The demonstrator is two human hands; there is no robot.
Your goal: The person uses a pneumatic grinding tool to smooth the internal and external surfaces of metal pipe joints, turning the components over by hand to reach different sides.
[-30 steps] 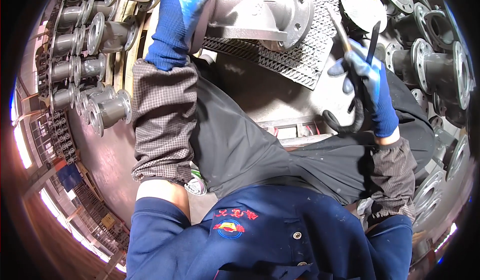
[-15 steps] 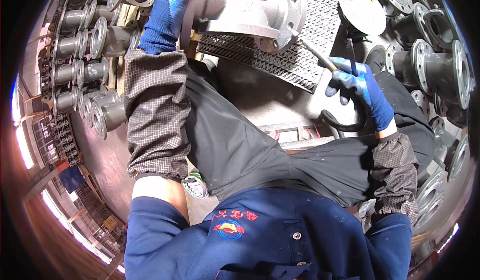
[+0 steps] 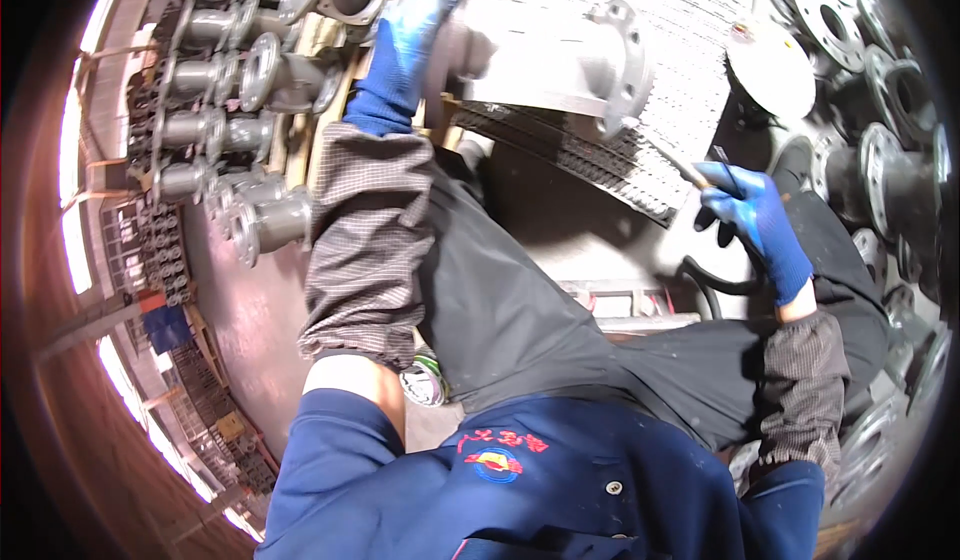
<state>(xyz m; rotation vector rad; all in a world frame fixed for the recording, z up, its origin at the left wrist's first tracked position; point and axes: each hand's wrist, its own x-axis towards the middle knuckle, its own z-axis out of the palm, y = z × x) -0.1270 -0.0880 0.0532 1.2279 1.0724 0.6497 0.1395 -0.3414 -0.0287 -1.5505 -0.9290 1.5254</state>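
A grey flanged pipe fitting (image 3: 560, 55) lies on a metal grating (image 3: 650, 80) in front of me. My left hand (image 3: 410, 45), in a blue glove, rests on the fitting's left end and grips it. My right hand (image 3: 755, 220), also blue-gloved, holds a thin metal tool (image 3: 672, 160) whose tip points at the fitting's right flange (image 3: 620, 65). A dark hose (image 3: 715, 285) loops below that hand. A dark apron covers my lap.
Rows of grey flanged pipe fittings (image 3: 230, 90) are stacked on the left. More dark flanged parts (image 3: 880, 160) crowd the right side. A round white disc (image 3: 770, 65) lies on the grating's right part. A small can (image 3: 425, 380) sits by my left elbow.
My right hand has lowered and moved the thin tool toward the fitting's right flange. My left hand stays on the fitting's left end, and the view has shifted slightly.
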